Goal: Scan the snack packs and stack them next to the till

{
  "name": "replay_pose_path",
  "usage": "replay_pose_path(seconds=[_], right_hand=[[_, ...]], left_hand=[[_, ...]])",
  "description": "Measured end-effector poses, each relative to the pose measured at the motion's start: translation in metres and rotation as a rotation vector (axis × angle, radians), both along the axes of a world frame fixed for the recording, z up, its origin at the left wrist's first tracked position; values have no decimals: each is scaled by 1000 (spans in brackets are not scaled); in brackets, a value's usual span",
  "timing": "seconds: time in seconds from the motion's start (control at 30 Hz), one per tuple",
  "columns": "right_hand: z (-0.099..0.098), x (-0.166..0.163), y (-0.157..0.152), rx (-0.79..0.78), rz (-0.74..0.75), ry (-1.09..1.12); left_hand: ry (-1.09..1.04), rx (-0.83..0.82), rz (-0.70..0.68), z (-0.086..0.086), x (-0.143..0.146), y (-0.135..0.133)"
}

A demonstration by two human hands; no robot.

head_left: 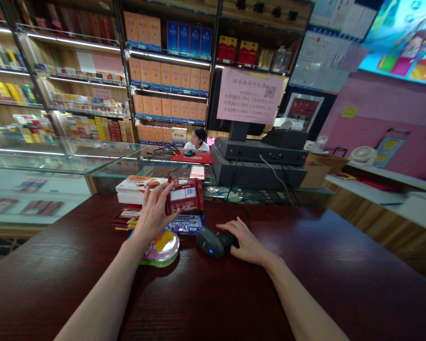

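My left hand grips a dark red packet by its left side and top edge. The packet is tilted up, and its barcode label faces me. Under it lie purple-blue packets, and to the left a white box sits on several red and yellow packets. Below my left wrist is a colorful rounded plastic case, partly covered by the hand. My right hand is closed round the handle of a black barcode scanner, which rests on the counter with a blue light showing.
The dark wooden counter meets a glass display case. Behind it stand a register with cables and a monitor bearing a paper sign. A person is behind the case, before stocked shelves.
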State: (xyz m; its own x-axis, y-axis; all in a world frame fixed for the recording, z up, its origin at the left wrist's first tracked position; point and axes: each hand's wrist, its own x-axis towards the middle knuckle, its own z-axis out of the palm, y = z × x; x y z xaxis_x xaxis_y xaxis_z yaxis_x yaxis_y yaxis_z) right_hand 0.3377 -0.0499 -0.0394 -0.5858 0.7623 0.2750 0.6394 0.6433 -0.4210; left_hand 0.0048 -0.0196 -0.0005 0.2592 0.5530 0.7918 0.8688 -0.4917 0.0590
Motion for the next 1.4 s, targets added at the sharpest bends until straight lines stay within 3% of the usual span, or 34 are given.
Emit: replay_pose_path(seconds=[0.13,0.43,0.6,1.03,1.4], right_hand=[[3,1,2,-10,-16,70],[-2,-4,10,125,-178,280],[2,-11,8,207,-178,364],[12,-14,5,495,-134,159],[14,-19,4,670,-185,254]], left_hand=[[11,4,-15,0,1,0],[30,-22,-48,-3,10,-2],[42,-64,-87,-4,18,-5],[80,-102,-187,-1,39,-15],[71,-137,-256,1,46,-21]])
